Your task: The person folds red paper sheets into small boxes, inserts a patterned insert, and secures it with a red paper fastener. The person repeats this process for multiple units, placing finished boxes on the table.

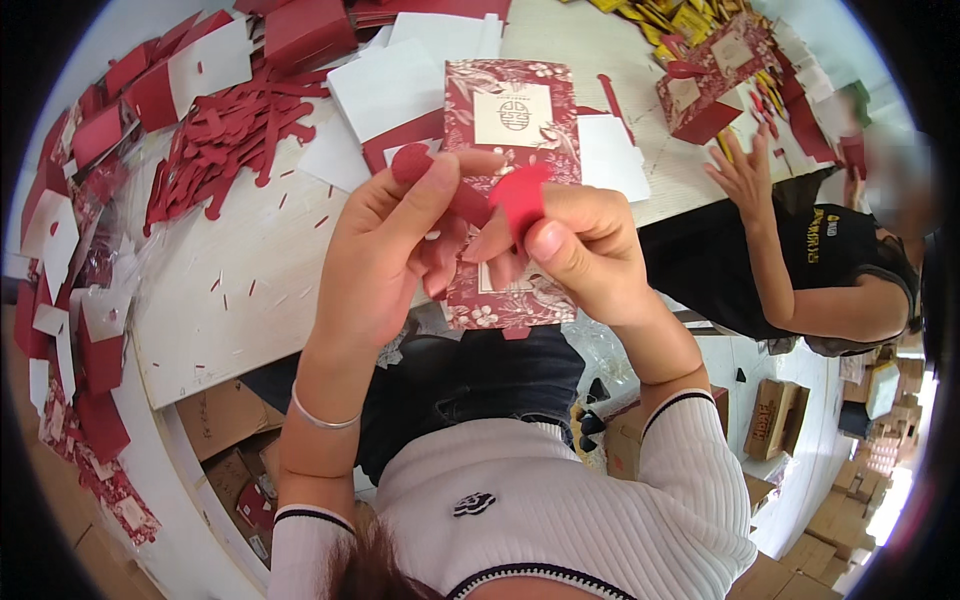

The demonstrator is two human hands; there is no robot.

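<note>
A red paper strip (470,204) with a rounded end is held up between my two hands. My left hand (375,250) pinches it near the rounded end, between thumb and fingers. With thumb and forefinger, my right hand (600,250) grips the other part, which curls over and shows a notched edge. Below the hands lies a red floral-patterned carton (557,90) with a cream panel, reaching to the table's near edge. My hands and the strip cover its middle. White-backed card sheets (385,90) lie beside and partly beneath the carton.
A heap of loose red strips (230,125) lies left on the table (240,330), with small red scraps around it. Red-and-white boxes (205,75) crowd the left edge. At right, a co-worker's raised hand (745,175) is near a patterned box (705,100) and yellow packets (690,25).
</note>
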